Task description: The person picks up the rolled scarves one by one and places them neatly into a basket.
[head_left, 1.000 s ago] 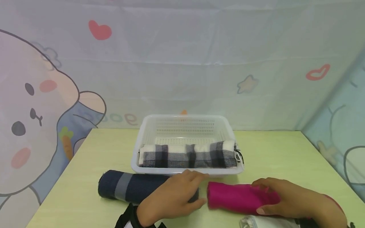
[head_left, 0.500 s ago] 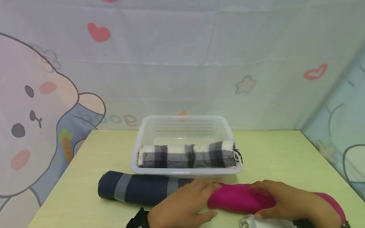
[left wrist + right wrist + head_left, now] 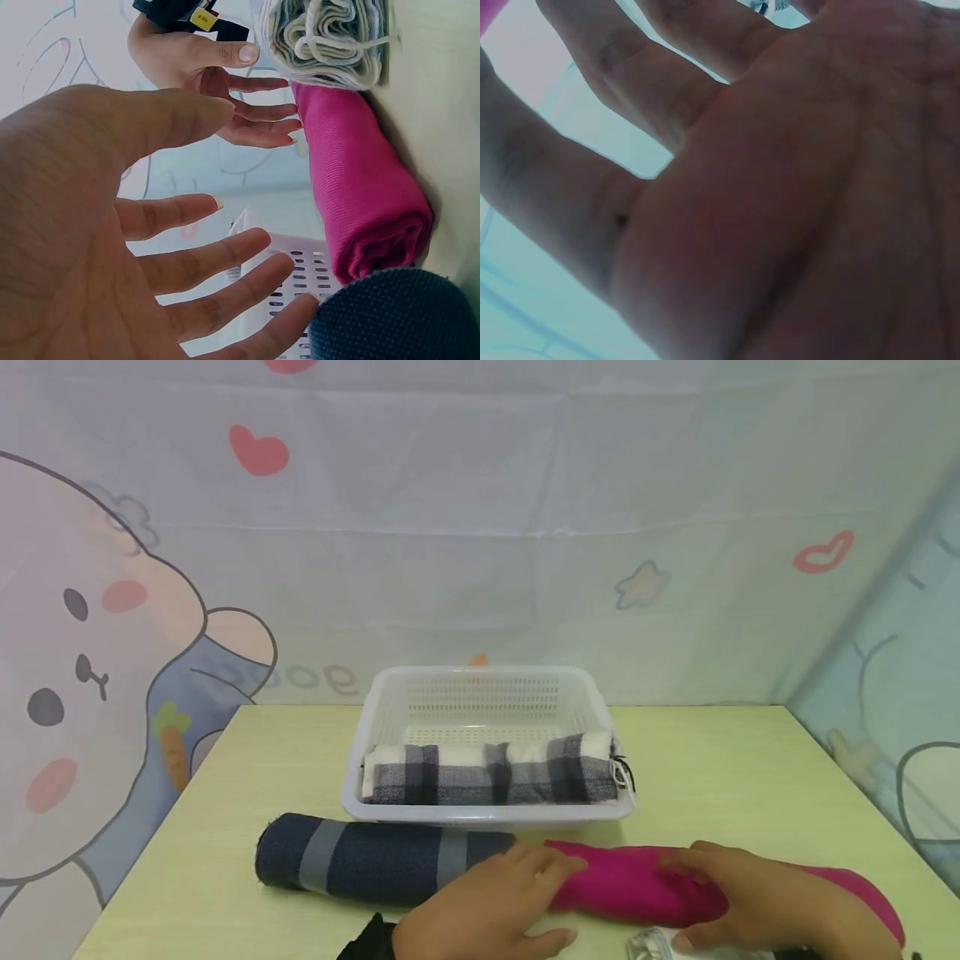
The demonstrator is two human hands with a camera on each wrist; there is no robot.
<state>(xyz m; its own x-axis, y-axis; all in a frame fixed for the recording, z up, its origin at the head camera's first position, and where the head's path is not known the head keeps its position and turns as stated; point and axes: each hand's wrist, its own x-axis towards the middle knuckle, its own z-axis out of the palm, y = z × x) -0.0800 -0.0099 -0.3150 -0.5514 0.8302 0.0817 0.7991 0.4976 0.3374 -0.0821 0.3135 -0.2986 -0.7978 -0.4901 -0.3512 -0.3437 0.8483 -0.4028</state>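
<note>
A magenta rolled cloth (image 3: 622,881) lies on the table at front right, with a navy roll striped grey-blue (image 3: 390,860) end to end on its left. My left hand (image 3: 487,906) hovers where the two rolls meet, fingers loosely spread. Over the magenta roll's right half is my right hand (image 3: 765,893); in the left wrist view its straight fingers reach the roll's side, though contact is unclear. Below that hand, a white roll with cords (image 3: 330,41) shows partly. The right wrist view holds mostly my dim palm (image 3: 802,187). Neither hand grips anything.
Behind the rolls stands a white plastic basket (image 3: 487,814) with slotted walls. Inside its front part lies a black, grey and white plaid roll (image 3: 491,774) with fringe at its right end. A printed cloth backdrop (image 3: 465,527) hangs behind the pale yellow table (image 3: 697,777).
My left hand has moved right and slightly nearer, from above the navy roll's end to the magenta roll's left end. My right hand has dipped slightly; the rolls keep their places.
</note>
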